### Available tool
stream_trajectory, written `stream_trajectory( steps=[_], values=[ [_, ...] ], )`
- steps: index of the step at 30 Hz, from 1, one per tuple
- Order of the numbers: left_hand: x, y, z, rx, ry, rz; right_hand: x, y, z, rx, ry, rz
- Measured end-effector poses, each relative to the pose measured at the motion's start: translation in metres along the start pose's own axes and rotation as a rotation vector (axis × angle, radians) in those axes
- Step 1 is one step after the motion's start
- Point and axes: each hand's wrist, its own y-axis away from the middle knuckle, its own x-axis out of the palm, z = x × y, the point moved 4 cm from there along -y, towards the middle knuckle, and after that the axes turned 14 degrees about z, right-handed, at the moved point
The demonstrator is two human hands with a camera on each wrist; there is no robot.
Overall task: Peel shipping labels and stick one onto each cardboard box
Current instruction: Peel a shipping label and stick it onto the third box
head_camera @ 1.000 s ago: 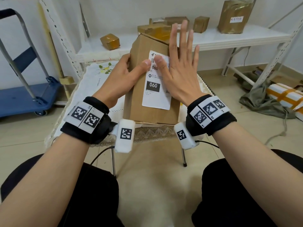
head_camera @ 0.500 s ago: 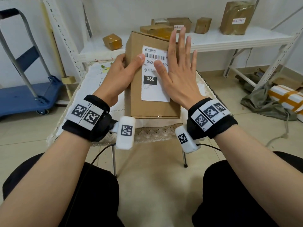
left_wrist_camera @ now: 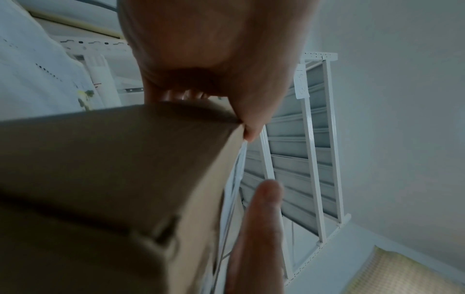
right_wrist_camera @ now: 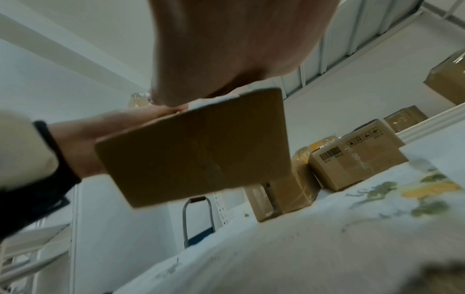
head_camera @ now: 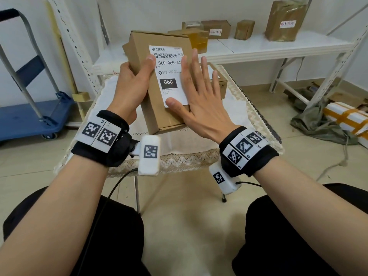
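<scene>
The cardboard box (head_camera: 151, 56) is held tilted in the air above the cloth-covered counter (head_camera: 199, 136), its lower edge clear of the cloth, as the right wrist view confirms. Open floor lies to the right of the counter; a blue hand truck (head_camera: 29, 112) stands at the left, and a white shelf (head_camera: 278, 44) behind carries several taped parcels. A second carton (head_camera: 222, 84) sits on the counter just behind the held box. The white shipping label (head_camera: 169, 76) lies on the box's facing side, reading "060-06B-A0", "A05" and "060" in a black block, under a barcode and a China Post mark. The left hand (head_camera: 131, 86) grips the box's left edge, thumb curled over the front at the label's edge, fingers behind. The right hand (head_camera: 201, 100) lies flat on the label, fingers (head_camera: 194, 62) straight and slightly spread, thumb at the label's lower corner.
</scene>
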Motion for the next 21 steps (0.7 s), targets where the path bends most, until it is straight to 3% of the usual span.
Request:
stream_trajectory(
  steps=[4, 17, 21],
  values=[
    [0.005, 0.003, -0.001, -0.010, -0.018, 0.030, -0.013, -0.005, -0.004, 0.023, -0.038, -0.049],
    [-0.003, -0.003, 0.007, -0.059, 0.060, -0.040, 0.002, 0.000, 0.007, -0.063, -0.030, 0.093],
    [-0.003, -0.004, 0.006, -0.071, 0.047, -0.022, -0.010, -0.002, 0.005, -0.042, -0.065, 0.056]
  ],
)
